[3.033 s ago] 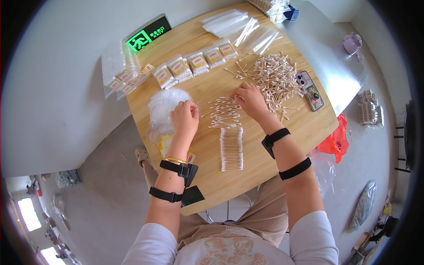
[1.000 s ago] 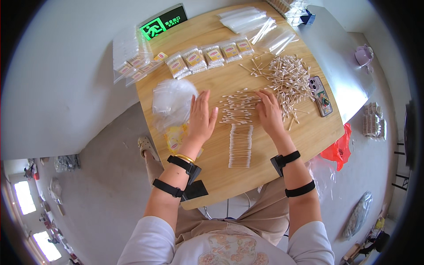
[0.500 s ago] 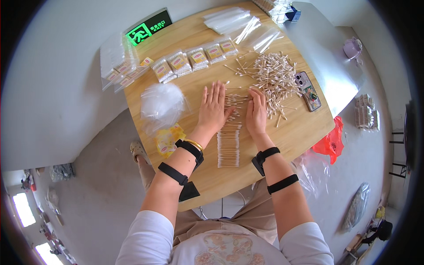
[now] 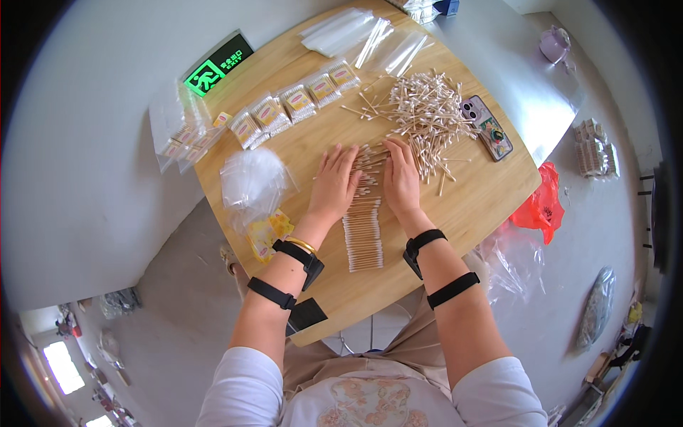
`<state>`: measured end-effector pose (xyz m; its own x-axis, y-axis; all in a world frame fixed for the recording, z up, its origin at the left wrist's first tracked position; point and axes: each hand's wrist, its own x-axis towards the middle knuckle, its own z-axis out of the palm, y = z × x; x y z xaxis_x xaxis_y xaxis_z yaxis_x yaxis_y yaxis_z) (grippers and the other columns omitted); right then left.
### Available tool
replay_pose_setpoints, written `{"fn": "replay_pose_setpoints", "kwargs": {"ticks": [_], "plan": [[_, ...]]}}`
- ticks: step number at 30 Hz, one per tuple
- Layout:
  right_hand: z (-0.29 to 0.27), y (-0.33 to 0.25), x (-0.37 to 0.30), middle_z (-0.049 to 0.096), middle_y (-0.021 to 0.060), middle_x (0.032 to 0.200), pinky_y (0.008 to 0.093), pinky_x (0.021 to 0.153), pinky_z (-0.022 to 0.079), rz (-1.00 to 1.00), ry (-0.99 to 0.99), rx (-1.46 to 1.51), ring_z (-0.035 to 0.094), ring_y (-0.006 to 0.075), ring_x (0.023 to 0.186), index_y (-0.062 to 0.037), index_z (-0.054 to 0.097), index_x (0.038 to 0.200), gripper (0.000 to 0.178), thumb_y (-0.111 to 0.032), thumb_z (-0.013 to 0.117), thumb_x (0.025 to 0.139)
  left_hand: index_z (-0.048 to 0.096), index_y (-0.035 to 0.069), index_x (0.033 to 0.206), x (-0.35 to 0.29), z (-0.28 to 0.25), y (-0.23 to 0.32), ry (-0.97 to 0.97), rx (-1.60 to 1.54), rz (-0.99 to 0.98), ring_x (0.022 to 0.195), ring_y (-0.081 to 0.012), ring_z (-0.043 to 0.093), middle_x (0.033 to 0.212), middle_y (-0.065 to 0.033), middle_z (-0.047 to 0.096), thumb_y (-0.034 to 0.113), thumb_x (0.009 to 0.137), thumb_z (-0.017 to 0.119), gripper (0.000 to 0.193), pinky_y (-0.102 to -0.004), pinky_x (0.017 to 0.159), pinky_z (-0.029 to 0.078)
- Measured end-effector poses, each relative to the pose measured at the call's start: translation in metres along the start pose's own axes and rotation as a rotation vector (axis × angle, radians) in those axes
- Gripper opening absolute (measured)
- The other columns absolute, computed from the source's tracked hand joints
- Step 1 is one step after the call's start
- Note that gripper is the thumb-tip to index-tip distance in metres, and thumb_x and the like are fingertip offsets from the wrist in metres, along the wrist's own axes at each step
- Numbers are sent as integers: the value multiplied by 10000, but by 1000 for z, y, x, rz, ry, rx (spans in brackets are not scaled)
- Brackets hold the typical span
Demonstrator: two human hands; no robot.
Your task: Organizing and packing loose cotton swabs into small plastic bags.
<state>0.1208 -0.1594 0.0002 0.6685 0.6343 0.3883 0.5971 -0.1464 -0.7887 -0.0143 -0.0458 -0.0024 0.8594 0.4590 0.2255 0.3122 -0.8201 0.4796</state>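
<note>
Between my two hands lies a bunch of loose cotton swabs (image 4: 367, 168), mostly crosswise and uneven. My left hand (image 4: 332, 186) rests along their left side with stretched fingers, its thumb reaching in at the swab ends. On the right side stands my right hand (image 4: 403, 182), fingers extended and held close together, its fingertips by the far end of the bunch. Nearer to me, a neat column of parallel cotton swabs (image 4: 363, 238) continues down from the bunch, laid flat on the wooden table (image 4: 316, 313). Parts of the bunch are hidden by the hands.
A big swab pile (image 4: 430, 107) lies far right, beside a phone (image 4: 487, 128). Filled swab packs (image 4: 295, 102) line the back left. Empty clear bags (image 4: 252, 181) and yellow cards (image 4: 265, 235) lie left. Clear sleeves (image 4: 338, 32) are at the back.
My hands have come closer together around the loose swabs, the right one moving in from the right. The whole view has shifted and turned slightly.
</note>
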Motion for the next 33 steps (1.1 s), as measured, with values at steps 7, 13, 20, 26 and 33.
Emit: {"fn": "replay_pose_setpoints", "kwargs": {"ticks": [7, 13, 20, 26, 33], "plan": [[1, 4, -1, 573, 161, 1254, 426, 952, 488, -17, -10, -15, 567, 378, 1143, -37, 576, 1238, 343, 15, 501, 907, 398, 72, 1482, -2, -20, -3, -91, 39, 60, 1438, -363, 349, 1496, -140, 456, 242, 1019, 505, 505, -538, 1201, 218], [0, 3, -1, 555, 159, 1217, 440, 955, 482, 2, -17, 7, 550, 386, 1138, -44, 581, 1168, 334, 45, 512, 854, 348, 95, 1514, -16, -9, -1, -41, 203, 17, 1487, -354, 250, 1583, -144, 307, 222, 1001, 530, 560, -602, 1204, 139], [0, 4, -2, 551, 161, 1176, 442, 949, 480, 3, -28, -22, 544, 376, 1134, -47, 583, 1145, 319, 43, 519, 846, 356, 62, 1487, -11, -9, 4, 86, 52, -67, 1463, -359, 299, 1549, -161, 352, 194, 989, 529, 545, -592, 1208, 135], [1, 6, -1, 562, 143, 1230, 429, 970, 479, 5, -37, -23, 545, 366, 1157, -47, 589, 1168, 324, 36, 520, 862, 367, 47, 1485, -27, -14, -6, 124, 31, -84, 1463, -393, 285, 1556, -183, 334, 243, 1014, 499, 527, -563, 1212, 158], [4, 8, 0, 555, 136, 1371, 413, 1038, 455, -48, -53, -98, 520, 340, 1261, -52, 562, 1313, 405, -14, 509, 913, 325, 86, 1537, -25, -4, -3, 82, 118, -91, 1490, -438, 197, 1620, -192, 228, 400, 1043, 442, 597, -566, 1208, 162]]}}
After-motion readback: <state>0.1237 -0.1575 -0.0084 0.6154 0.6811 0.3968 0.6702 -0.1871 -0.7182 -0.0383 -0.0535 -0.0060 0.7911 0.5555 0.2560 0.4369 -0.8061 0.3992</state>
